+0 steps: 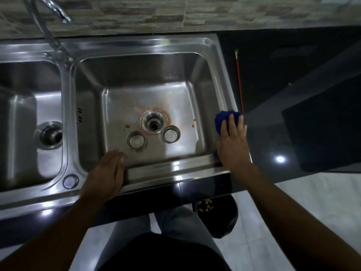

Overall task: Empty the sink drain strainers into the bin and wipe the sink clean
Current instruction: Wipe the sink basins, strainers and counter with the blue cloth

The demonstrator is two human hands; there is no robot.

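The steel double sink (175, 169) fills the view. In the right basin two round strainers lie beside the open drain (154, 122), one to its left (136, 139) and one to its right (171, 134). Orange stains ring the drain, and small orange bits (127, 126) lie on the basin floor. My left hand (106, 173) rests flat on the sink's front rim with straight fingers. My right hand (233, 141) lies on a blue cloth (222, 118) at the sink's right rim, fingers extended over it. A black bin (216, 214) with yellow scraps stands on the floor below the counter.
The left basin (29, 122) has its own open drain (51, 134). A curved tap (56, 10) rises at the back left. On the black counter (293, 65) to the right lies a thin red stick (239, 81). My legs stand in front of the counter.
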